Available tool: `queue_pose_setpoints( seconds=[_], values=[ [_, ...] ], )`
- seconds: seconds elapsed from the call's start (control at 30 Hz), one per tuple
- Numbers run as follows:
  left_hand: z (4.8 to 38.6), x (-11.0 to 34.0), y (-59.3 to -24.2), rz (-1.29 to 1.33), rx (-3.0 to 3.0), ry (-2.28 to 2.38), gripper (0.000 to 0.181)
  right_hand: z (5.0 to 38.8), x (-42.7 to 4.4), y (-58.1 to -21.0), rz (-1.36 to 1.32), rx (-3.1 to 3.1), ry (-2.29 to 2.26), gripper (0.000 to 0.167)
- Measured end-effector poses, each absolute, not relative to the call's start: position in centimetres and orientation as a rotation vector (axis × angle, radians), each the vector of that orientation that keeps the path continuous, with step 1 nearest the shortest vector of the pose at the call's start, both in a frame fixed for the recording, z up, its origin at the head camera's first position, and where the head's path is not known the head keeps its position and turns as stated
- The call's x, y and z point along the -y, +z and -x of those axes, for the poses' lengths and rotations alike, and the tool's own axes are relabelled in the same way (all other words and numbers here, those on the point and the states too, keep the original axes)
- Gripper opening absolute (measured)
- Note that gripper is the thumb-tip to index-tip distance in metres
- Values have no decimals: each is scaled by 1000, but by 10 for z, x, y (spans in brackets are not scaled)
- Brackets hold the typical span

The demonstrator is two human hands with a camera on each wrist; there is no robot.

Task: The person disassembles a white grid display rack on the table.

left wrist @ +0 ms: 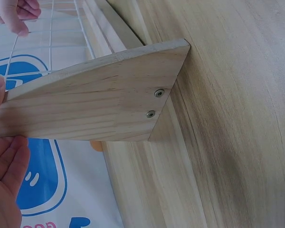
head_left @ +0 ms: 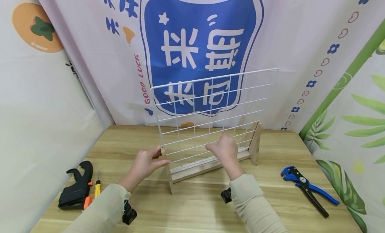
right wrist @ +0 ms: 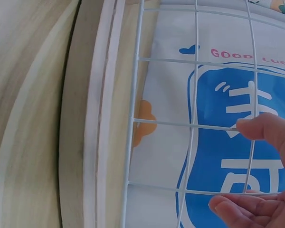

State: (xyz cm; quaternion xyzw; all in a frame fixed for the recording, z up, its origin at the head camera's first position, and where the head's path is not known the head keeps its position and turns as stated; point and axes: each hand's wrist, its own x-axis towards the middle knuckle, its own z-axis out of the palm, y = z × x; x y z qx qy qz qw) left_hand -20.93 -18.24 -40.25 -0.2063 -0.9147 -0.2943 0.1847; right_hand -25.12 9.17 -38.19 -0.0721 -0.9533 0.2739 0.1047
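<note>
A white wire grid (head_left: 192, 117) stands upright in a wooden stand, whose grooved base bar (head_left: 198, 170) runs along its lower edge. My left hand (head_left: 145, 164) holds the top of the stand's left side panel (left wrist: 99, 97) between thumb and fingers; two screw heads (left wrist: 155, 102) show low on that panel. At the middle of the grid, my right hand (head_left: 225, 147) grips the wires, thumb (right wrist: 256, 127) at one crossing and fingers by the wire below. The right side panel (head_left: 256, 144) stands at the far end, untouched.
A black clamp (head_left: 75, 189) and a yellow-handled screwdriver (head_left: 97, 189) lie at the table's left. Blue and black wire-stripping pliers (head_left: 306, 186) lie at the right. A printed cloth (head_left: 279, 35) hangs behind the wooden table (head_left: 192, 209).
</note>
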Motion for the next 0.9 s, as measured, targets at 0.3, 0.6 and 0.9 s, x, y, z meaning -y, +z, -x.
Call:
queue_pose_setpoints(
  seconds=[0.3, 0.6, 0.9],
  values=[
    [208, 182, -401, 557, 2612, -803, 50, 251, -92, -376, 211, 2786, 834, 63],
    [208, 182, -400, 534, 2631, -831, 51, 250, -92, -371, 221, 2783, 801, 69],
    [208, 181, -401, 554, 2591, -813, 47, 247, -92, -368, 190, 2732, 769, 66]
  ],
)
